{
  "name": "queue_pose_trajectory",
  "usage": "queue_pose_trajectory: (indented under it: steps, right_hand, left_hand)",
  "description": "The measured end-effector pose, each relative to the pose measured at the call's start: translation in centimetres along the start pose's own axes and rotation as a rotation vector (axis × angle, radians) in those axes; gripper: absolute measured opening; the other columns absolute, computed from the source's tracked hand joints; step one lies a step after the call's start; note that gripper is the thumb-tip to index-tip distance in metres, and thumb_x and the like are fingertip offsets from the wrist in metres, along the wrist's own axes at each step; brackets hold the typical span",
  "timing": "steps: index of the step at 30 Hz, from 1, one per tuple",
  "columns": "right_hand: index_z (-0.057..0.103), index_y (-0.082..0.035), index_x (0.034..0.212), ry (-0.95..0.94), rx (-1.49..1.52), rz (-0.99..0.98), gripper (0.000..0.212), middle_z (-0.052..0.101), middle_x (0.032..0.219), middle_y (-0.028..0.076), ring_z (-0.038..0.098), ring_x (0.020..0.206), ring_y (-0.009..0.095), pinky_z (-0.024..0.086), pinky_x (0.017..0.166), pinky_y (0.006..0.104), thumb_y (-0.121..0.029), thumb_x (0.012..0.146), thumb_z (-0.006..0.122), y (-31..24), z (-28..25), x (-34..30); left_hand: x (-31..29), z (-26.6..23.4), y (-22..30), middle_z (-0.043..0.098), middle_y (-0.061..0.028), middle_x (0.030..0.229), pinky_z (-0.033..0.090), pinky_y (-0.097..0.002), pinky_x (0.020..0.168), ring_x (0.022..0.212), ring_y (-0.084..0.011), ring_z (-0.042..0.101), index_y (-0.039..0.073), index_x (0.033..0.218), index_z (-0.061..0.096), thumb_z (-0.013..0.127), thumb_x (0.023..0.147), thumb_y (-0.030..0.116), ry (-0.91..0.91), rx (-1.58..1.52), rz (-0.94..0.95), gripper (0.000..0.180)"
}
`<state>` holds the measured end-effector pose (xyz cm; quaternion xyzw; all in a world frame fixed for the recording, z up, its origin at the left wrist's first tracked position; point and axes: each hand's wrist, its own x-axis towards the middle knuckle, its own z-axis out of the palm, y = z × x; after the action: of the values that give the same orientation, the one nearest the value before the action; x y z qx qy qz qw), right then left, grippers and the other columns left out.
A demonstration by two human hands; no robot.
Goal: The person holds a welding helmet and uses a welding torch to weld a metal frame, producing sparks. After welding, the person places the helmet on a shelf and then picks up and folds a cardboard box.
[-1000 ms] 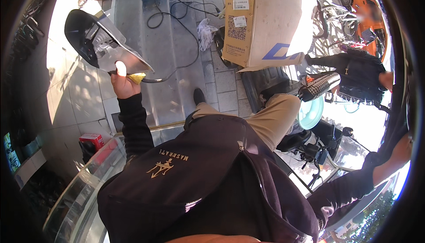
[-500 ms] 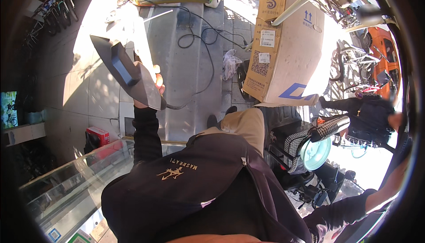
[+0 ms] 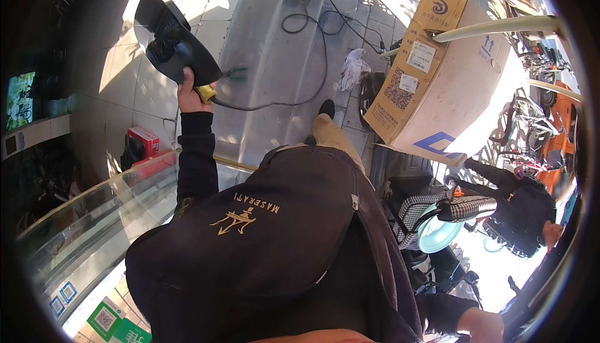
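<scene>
My left hand [image 3: 189, 93] is raised at the left, its fingers closed around a black hand-held welding shield [image 3: 181, 52]. A yellow grip [image 3: 207, 94] with a black cable [image 3: 269, 105] is at the same hand, beside the shield's lower end; it looks like an electrode holder. The cable runs off over a grey metal sheet [image 3: 250, 130] and loops near its far end. At the lower right, my right hand [image 3: 484, 325] shows only partly, low by the picture's edge. Its fingers are hidden, and I cannot see anything in it.
A large cardboard box [image 3: 459, 87] stands right of the sheet, crossed by a pale pole [image 3: 500, 27]. Another person [image 3: 522, 208] in dark clothes reaches toward it. A white rag [image 3: 354, 69] lies beside the sheet. A glass counter [image 3: 119, 218] is at left; a checked seat [image 3: 469, 208] is at right.
My left hand has lifted the shield farther forward and turned it. The yellow grip now shows. My right arm has drawn back from the far right toward the lower edge. The view has shifted left.
</scene>
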<state>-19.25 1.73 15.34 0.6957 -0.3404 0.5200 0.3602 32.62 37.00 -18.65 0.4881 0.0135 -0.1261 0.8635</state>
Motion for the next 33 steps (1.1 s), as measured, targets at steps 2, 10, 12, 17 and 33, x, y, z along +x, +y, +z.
queue_pose_trajectory:
  steps: [2,10,12,17,33]
  right_hand:
    - [0.070,0.014,0.113,-0.189,0.209,0.148,0.025,0.075,0.097,0.018,0.073,0.084,0.023,0.061,0.080,0.0373,-0.008,0.113,0.058,-2.1,3.9,-3.1]
    - [0.071,0.002,0.128,-1.412,1.136,0.632,0.030,0.075,0.098,0.006,0.067,0.086,0.011,0.055,0.078,0.0274,-0.020,0.107,0.071,-20.7,25.6,-22.5]
    - [0.070,0.001,0.130,-1.599,1.209,0.399,0.035,0.072,0.089,0.006,0.067,0.081,0.011,0.055,0.074,0.0281,-0.023,0.105,0.074,-28.0,27.5,-24.5]
    - [0.068,-0.005,0.133,-1.812,1.303,-0.093,0.043,0.076,0.106,0.017,0.075,0.097,0.033,0.058,0.087,0.0430,-0.032,0.100,0.070,-44.8,30.4,-33.7]
    - [0.048,-0.012,0.155,-1.369,1.159,-0.874,0.068,0.062,0.146,0.014,0.059,0.136,0.038,0.050,0.109,0.0523,-0.030,0.096,0.075,-85.5,27.0,-70.9]
  left_hand:
    - [1.1,-1.6,-0.2,0.078,-0.0067,0.105,0.057,-0.0364,0.062,0.080,-0.0215,0.072,0.008,0.117,0.073,0.077,0.102,0.040,0.031,-0.009,-0.038,0.036]
    - [-1.9,-4.3,-1.0,0.077,-0.0080,0.099,0.058,-0.0365,0.059,0.072,-0.0226,0.072,0.007,0.116,0.071,0.075,0.104,0.037,0.345,0.043,0.054,0.033]
    - [-4.0,-5.2,-2.1,0.078,-0.0080,0.096,0.060,-0.0364,0.059,0.070,-0.0222,0.073,0.006,0.116,0.072,0.076,0.104,0.035,0.367,0.053,0.093,0.031]
    - [-9.8,-4.2,-4.8,0.078,-0.0056,0.099,0.060,-0.0362,0.060,0.072,-0.0209,0.074,0.009,0.119,0.072,0.076,0.104,0.031,0.540,0.042,0.067,0.027]
    - [-23.0,-13.0,-16.9,0.075,-0.0100,0.112,0.062,-0.0348,0.078,0.096,-0.0193,0.073,0.002,0.136,0.063,0.074,0.104,0.023,0.976,0.032,-0.159,0.040]
